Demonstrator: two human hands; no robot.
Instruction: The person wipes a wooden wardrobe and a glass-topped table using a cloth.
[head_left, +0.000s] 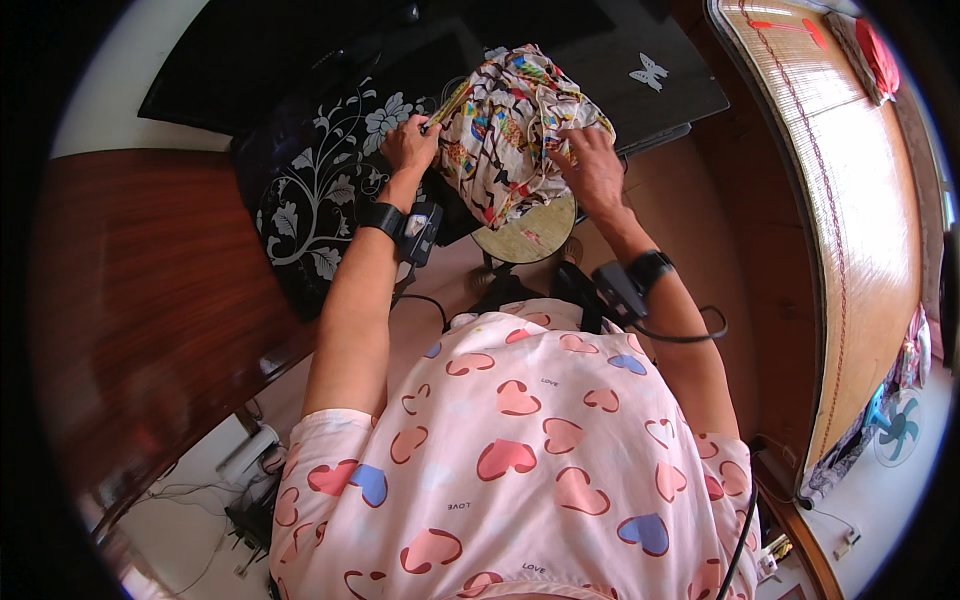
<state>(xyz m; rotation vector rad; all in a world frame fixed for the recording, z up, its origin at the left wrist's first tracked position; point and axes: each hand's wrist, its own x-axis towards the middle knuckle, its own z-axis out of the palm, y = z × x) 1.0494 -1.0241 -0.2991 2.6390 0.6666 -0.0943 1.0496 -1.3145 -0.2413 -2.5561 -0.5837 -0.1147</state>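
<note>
A crumpled white cloth (502, 135), with a multicoloured printed pattern, lies partly over the black glossy furniture and partly over a round stool seat (525, 236). It looks like a garment, but its folds hide the shape. My left hand (409, 148) pinches the cloth's left edge between thumb and fingers. On the right side, my right hand (594, 171) has its bent fingers against the cloth; whether they grip a fold cannot be told. Each wrist wears a black strap with a small device, the left one (420, 232) and the right one (621, 291).
Black furniture (315, 202) with white floral decoration spreads at left, beside a reddish-brown wooden surface (150, 247). A bed with a woven mat (862, 187) stands at right. Cables (712, 330) hang from the wrist devices. A teal fan (898, 426) is farther right.
</note>
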